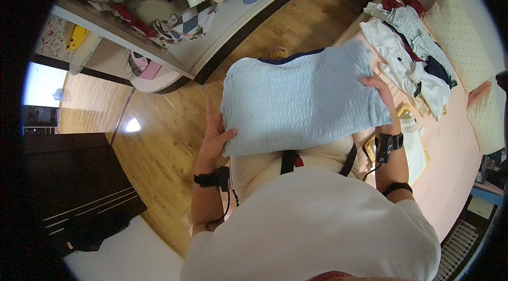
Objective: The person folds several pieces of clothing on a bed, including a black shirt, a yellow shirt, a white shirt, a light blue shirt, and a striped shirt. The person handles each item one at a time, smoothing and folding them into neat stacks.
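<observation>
A folded light-blue garment of puckered, textured fabric point(293, 102) lies across my lap, with a dark navy band along its far edge. My left hand point(216, 132) holds its left side, thumb on top and the index finger stretched out beside the edge; the other fingers are partly hidden. At the opposite side, my right hand point(381, 90) grips the right edge, thumb over the cloth and the remaining fingers tucked out of sight beneath. Each wrist wears a black strap with a small cabled device.
To the right, a bed with a pink sheet point(444, 150) bears a heap of clothes point(416, 55), a folded white-and-yellow garment point(412, 146) and pillows point(456, 39). An open wardrobe point(234, 15) with hanging clothes stands ahead. Dark furniture point(79, 178) occupies the left, on wooden flooring point(158, 154).
</observation>
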Demonstrator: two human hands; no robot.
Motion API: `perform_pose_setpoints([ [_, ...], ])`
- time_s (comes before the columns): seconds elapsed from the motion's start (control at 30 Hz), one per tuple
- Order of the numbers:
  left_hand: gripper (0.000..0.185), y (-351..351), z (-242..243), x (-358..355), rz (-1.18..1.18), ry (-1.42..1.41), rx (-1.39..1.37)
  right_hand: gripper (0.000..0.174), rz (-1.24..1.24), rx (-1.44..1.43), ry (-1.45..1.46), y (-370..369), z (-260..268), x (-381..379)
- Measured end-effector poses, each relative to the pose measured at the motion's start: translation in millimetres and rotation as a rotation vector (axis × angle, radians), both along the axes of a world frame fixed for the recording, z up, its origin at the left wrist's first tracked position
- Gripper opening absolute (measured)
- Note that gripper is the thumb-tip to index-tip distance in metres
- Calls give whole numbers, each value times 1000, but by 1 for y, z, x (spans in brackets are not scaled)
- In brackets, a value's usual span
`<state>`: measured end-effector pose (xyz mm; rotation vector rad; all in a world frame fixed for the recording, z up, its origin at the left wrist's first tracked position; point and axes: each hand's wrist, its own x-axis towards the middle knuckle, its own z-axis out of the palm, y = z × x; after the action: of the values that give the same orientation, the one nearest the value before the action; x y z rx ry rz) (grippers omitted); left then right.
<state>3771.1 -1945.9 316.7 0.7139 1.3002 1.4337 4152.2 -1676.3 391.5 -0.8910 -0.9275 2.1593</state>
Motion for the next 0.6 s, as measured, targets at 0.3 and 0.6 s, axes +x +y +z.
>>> perform_pose_setpoints([
  [0.3,89,-3,-14,-7,87,-366,78,110,683,158,-183,-99,-4,-230],
  [0.6,91,-11,7,0,138,-51,-299,32,850,582,-294,-73,-62,-221],
])
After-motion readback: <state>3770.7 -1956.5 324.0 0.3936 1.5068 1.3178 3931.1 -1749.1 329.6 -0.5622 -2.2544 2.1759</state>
